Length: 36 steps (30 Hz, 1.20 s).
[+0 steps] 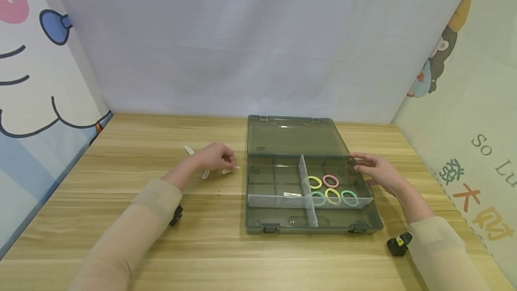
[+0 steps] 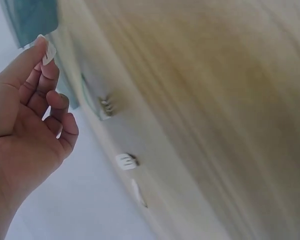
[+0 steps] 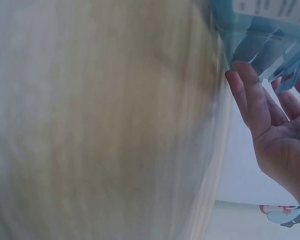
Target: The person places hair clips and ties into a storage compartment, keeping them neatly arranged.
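The left hand [image 1: 213, 156] is partly hiding a white clip [image 2: 49, 53]; the right wrist view's edge is cropping the box [image 3: 265, 31].

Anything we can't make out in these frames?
- Held clip: head view, partly covered by the left hand.
- Loose clip: head view, one end hidden by the left hand.
- Lettering on the lid: head view, too small to read.
- Box: right wrist view, cut off by the top and right edges.
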{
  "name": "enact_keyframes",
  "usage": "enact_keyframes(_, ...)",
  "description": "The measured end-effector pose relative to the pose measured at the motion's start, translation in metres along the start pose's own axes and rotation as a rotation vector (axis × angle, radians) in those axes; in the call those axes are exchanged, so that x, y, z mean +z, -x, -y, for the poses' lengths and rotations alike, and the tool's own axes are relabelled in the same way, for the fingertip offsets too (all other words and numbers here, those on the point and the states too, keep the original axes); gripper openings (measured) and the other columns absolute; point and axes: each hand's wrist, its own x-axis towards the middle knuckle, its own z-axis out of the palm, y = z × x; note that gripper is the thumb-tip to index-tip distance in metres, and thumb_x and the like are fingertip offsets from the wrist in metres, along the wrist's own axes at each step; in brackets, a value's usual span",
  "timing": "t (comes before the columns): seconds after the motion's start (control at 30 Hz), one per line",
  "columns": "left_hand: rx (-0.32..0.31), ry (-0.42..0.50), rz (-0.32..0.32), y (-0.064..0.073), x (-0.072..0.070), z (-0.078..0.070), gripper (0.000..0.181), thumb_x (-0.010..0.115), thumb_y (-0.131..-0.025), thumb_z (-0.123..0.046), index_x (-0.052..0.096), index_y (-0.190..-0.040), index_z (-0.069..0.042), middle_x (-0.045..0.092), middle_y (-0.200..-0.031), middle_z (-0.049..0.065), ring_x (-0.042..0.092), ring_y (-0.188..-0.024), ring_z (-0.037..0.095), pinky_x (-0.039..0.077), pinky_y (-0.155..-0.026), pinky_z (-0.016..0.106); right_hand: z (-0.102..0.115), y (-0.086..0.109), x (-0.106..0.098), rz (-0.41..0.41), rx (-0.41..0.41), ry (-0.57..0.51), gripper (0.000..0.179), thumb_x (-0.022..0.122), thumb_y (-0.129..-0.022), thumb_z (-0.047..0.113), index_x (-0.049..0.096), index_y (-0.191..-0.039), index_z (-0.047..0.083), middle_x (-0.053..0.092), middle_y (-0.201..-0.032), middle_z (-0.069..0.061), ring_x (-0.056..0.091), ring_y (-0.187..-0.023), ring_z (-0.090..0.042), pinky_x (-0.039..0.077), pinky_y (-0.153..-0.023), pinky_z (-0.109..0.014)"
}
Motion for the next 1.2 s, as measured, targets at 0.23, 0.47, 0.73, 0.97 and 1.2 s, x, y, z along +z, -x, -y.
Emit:
enact_keyframes(0.23,0.082,0.032,-0.032,0.006,-0.008,-0.013,0.011,0.061,-0.093,-0.019,0.062,-0.083,-0.012,0.058,-0.075,0.0,0.048,-0.065,0.013,0.043,-0.062,0.029,0.001,0.001,0.0,0.002,0.0,0.006,0.055,0.053,-0.097,0.022,0.032,-0.146,0.004,0.032,-0.146,-0.028,0.038,-0.128,-0.047,0.05,-0.084,-0.052)
enact_keyframes(0.47,0.132,0.045,-0.059,0.006,-0.01,-0.026,0.016,0.058,-0.095,-0.02,0.063,-0.092,-0.006,0.055,-0.074,0.0,0.046,-0.065,0.013,0.042,-0.062,0.028,0.001,0.001,0.0,0.007,-0.005,0.008,0.055,0.052,-0.098,0.02,0.031,-0.146,0.004,0.031,-0.146,-0.028,0.037,-0.128,-0.047,0.049,-0.084,-0.053)
enact_keyframes(0.73,0.188,-0.01,-0.105,0.0,-0.006,-0.046,0.015,0.061,-0.093,-0.024,0.067,-0.09,-0.012,0.06,-0.078,0.0,0.044,-0.066,0.01,0.039,-0.062,0.026,-0.001,0.0,0.0,0.008,-0.01,0.018,0.055,0.052,-0.098,0.022,0.032,-0.146,0.005,0.031,-0.147,-0.028,0.037,-0.128,-0.047,0.049,-0.084,-0.054)
enact_keyframes(0.97,0.218,0.025,-0.127,-0.008,0.001,-0.063,0.014,0.062,-0.092,-0.025,0.068,-0.09,-0.013,0.064,-0.08,0.004,0.045,-0.065,0.011,0.04,-0.061,0.026,-0.002,-0.001,0.0,0.006,-0.004,0.015,0.055,0.052,-0.098,0.022,0.031,-0.146,0.006,0.032,-0.146,-0.027,0.038,-0.128,-0.046,0.048,-0.086,-0.056)
enact_keyframes(1.2,0.254,0.049,-0.117,-0.021,0.013,-0.076,0.015,0.062,-0.092,-0.024,0.068,-0.089,-0.011,0.064,-0.078,0.001,0.047,-0.063,0.009,0.042,-0.06,0.023,0.0,0.0,0.0,0.006,-0.003,0.016,0.055,0.051,-0.098,0.021,0.031,-0.146,0.005,0.031,-0.147,-0.028,0.037,-0.129,-0.046,0.047,-0.087,-0.057)
